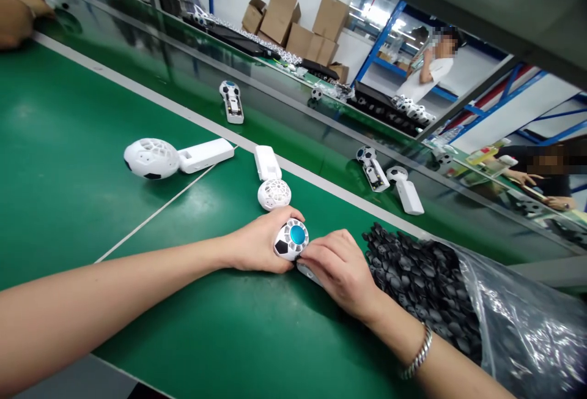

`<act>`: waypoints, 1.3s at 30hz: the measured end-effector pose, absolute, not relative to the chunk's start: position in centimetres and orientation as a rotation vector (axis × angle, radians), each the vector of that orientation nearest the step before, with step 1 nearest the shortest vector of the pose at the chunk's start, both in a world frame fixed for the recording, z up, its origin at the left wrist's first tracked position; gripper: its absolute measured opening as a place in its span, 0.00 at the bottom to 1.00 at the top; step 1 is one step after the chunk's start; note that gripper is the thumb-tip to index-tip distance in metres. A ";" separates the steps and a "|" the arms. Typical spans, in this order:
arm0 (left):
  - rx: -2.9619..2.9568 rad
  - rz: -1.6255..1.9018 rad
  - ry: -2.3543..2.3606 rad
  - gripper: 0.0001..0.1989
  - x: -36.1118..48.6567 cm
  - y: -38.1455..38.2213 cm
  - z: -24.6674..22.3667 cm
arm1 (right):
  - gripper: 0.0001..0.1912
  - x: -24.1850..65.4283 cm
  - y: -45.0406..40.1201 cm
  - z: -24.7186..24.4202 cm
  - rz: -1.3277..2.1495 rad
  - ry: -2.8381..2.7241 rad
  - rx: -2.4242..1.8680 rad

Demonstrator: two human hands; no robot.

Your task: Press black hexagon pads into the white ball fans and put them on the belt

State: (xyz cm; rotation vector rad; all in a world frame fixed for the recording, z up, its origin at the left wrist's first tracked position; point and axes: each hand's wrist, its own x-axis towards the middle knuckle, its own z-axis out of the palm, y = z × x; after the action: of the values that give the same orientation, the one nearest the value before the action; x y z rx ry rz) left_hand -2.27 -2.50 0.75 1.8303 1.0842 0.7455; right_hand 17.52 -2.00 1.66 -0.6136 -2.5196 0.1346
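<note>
My left hand (pixel 261 238) is wrapped around the football-patterned head of a white handheld device (pixel 285 246) with a round blue centre. Its white handle (pixel 309 273) points to the lower right, partly under my right hand (pixel 342 267). The fingers of that hand are pinched together against the right side of the head; whatever they hold is hidden. Just beyond my left hand lies a white device (pixel 270 178) with an openwork round head. Further left is another white device (pixel 178 157) with a black patch on its head.
Right of my hands, many small black pieces (pixel 413 276) spill from a clear plastic bag (pixel 527 319). Behind a pale strip (pixel 183 108), an open device (pixel 232 102) and two more devices (pixel 376 169) lie on the green surface. A co-worker's hand (pixel 18 13) shows at far left.
</note>
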 end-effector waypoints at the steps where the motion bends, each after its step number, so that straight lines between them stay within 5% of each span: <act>1: 1.832 0.748 1.084 0.32 -2.3 -2.5 0.8 | 0.05 17.5 -1.9 1.7 0.151 -2.525 -0.617; 15: 1.850 0.786 1.051 0.31 -2.2 -2.3 0.0 | 0.04 17.7 -1.0 2.0 0.230 -2.583 -0.627; 24: 1.845 0.868 1.113 0.30 -1.7 -2.5 -0.6 | 0.29 17.7 -0.4 1.8 0.785 -2.460 -0.893; 39: 1.725 0.944 1.309 0.25 -0.4 -3.2 -0.6 | 0.23 17.7 0.8 2.5 1.004 -2.532 -0.874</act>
State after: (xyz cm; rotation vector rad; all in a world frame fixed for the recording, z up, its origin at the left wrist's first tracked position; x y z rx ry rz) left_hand -0.43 -3.22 -0.58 1.7251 1.3088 0.9442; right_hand 17.66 0.84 2.47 -0.8735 -2.5319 1.0042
